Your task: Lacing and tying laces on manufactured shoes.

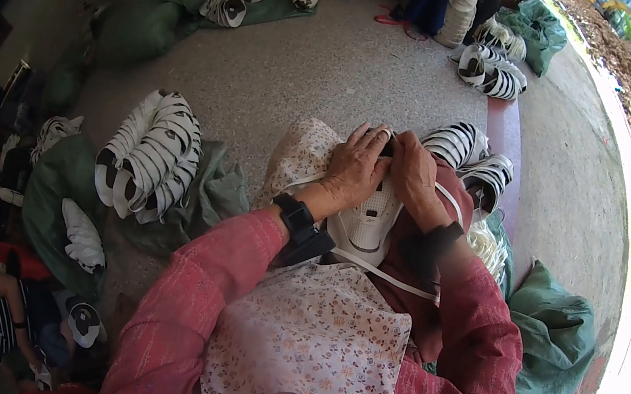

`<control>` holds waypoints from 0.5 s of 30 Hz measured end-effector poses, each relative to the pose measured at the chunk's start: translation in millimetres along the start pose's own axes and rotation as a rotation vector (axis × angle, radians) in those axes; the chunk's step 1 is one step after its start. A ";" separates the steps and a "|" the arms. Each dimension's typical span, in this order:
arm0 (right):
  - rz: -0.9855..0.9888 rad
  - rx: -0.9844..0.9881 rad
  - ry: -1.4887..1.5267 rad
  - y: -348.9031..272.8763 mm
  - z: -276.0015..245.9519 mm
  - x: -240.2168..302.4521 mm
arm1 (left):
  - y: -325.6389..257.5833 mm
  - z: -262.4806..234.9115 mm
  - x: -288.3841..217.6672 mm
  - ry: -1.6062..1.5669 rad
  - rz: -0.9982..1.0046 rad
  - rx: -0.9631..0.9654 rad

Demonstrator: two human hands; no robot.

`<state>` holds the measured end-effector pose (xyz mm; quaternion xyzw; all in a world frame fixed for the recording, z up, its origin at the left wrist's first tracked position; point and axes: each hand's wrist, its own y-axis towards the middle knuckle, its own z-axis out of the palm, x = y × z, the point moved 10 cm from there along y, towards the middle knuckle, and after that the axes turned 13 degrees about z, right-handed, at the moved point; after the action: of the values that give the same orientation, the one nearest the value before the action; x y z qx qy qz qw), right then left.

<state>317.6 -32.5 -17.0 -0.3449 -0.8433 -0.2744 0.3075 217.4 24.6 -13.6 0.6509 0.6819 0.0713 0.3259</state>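
Small dark marks on white shoe (360, 232): too small to read. Shoe sits above the lap, between the forearms, toe toward the body. Left hand (357, 162): fingers bent over the shoe's far end. Right hand (415, 171): curled beside it; fingertips hidden, so cannot tell whether either pinches. White cord (378, 270) partly hidden by right forearm. Left-side shoe stack (168, 146): inner pieces overlapped.

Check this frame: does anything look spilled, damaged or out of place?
Nothing stands out. A white cord trails below the white shoe upper at the left hand and right hand; no damage shows. The stacked uppers at left look orderly.
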 end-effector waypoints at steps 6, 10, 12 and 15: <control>0.074 0.087 -0.128 -5.2 12.4 -10.3 | -9.3 -1.3 2.9 -0.012 0.002 -0.044; 0.054 0.060 -0.041 -11.3 -0.4 -18.1 | -14.3 -10.5 -7.2 -0.115 0.008 -0.057; 0.076 0.032 0.100 -11.1 -15.6 -33.8 | -15.5 -22.8 -0.2 -0.277 -0.056 -0.078; 0.223 0.059 0.512 -27.2 -43.1 -65.0 | -20.3 -71.9 -10.3 -0.381 -0.059 -0.262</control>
<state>348.6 -105.1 -41.4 -0.3459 -0.7025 -0.2924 0.5489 161.1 35.6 35.3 0.5845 0.6119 0.0253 0.5322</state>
